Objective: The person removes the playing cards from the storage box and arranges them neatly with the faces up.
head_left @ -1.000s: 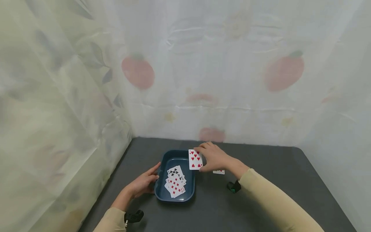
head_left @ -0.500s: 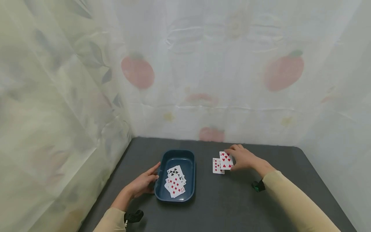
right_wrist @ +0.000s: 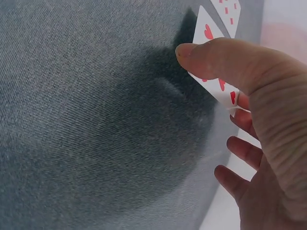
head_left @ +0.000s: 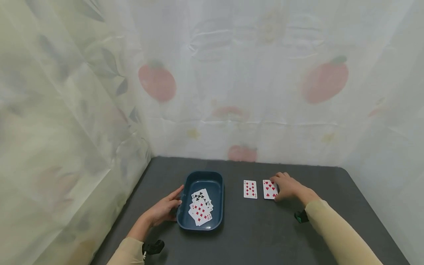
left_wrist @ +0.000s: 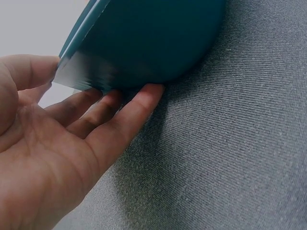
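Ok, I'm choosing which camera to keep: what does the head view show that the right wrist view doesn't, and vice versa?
Only the head view shows the blue tray, the cards lying in it, and the left hand at its side.

Only the right wrist view shows two fingertips of the right hand clear of the heart card, and the ribbed texture of the dark tabletop.

Both show that hand, the heart card it pinches, the tabletop and the diamond card, which the wrist view cuts off.
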The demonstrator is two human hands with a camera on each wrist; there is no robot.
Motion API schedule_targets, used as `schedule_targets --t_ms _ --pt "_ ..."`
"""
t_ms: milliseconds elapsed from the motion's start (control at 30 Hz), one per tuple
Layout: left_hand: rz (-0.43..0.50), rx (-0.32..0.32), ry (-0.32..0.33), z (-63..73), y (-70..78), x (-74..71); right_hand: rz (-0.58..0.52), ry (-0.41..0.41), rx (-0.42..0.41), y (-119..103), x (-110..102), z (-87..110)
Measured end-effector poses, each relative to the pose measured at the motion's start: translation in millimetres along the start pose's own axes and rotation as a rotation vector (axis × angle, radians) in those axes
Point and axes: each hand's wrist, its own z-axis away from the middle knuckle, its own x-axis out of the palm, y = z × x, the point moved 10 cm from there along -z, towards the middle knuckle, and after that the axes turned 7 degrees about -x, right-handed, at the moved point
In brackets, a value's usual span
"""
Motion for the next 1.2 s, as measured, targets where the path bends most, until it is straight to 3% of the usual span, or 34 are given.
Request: schedule_targets --t_ms 400,667,1200 --pt "0.001 -0.009 -0.004 2.1 -1.4 -1.6 -0.11 -0.038 0.063 16 14 3.0" --pt "-0.002 0.003 -0.029 4.0 -0.8 1.5 -0.138 -0.028 0.048 15 15 5.3" --pt "0.002 -0.002 -0.013 2.6 -1.7 -0.7 -0.149 -0.039 0.07 14 16 6.8"
